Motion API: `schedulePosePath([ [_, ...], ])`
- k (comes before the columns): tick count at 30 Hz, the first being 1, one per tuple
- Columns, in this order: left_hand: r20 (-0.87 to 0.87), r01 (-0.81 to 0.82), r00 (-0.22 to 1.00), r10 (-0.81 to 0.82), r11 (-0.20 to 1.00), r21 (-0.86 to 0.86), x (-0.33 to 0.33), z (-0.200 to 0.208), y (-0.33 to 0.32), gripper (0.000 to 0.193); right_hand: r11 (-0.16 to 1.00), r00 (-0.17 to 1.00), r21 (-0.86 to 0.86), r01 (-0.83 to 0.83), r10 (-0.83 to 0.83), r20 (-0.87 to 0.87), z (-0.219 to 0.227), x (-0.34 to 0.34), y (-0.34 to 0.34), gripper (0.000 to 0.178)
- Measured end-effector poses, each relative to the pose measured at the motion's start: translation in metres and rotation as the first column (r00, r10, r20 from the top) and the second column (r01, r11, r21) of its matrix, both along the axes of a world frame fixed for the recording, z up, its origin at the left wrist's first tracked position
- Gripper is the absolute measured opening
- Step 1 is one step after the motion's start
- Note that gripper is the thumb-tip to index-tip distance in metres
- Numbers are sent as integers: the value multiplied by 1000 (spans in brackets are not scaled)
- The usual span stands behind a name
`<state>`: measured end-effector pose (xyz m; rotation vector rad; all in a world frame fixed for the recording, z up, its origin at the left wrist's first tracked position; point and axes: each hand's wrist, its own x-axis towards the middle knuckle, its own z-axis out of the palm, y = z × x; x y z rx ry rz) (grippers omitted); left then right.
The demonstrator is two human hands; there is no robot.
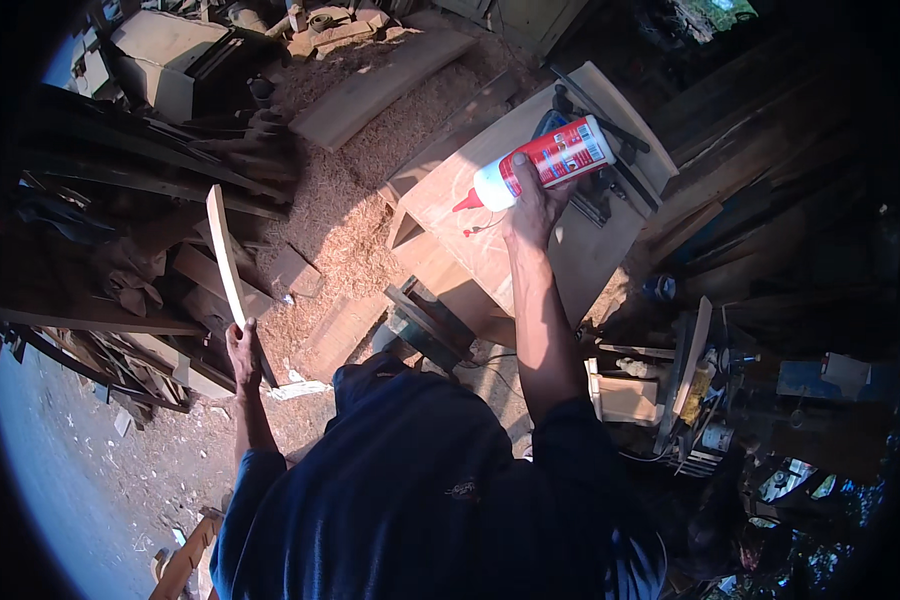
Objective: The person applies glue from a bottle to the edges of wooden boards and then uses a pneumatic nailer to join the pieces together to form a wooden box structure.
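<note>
Over tabletop point(573, 262), right hand point(536, 206) wrapping red-white bottle point(568, 150), contents hidden, left hand point(243, 352) gripping wooden strip point(224, 255)

A dark navy shirt point(400, 470) with soft creases bears a small pale mark point(462, 489). Left of that mark, a matching sleeve point(250, 490) stops short of the wrist; up and right of it, the other, nearly black sleeve point(570, 440) also leaves the forearm point(545, 320) bare.
</note>
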<state>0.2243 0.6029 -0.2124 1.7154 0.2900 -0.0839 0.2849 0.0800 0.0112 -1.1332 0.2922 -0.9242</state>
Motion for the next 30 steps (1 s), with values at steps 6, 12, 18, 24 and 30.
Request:
schedulePosePath([
  [6,-61,-121,990,131,981,149,-70,-39,14,41,996,994,-79,-51,43,-101,-13,56,6,94],
  [12,-202,39,979,2,979,198,-65,-3,-14,50,933,968,-331,-141,61,-242,-33,80,0,87],
  [18,-99,238,971,-219,930,280,-68,-40,-3,46,922,965,-338,-187,108,-238,-19,86,16,82],
  [24,-275,204,946,-172,974,93,-81,-80,-4,35,887,960,-394,-242,160,-229,-17,70,11,76],
  [30,-475,361,839,-266,925,119,-75,-75,-13,52,837,965,-523,-164,26,-261,-13,28,3,78],
])
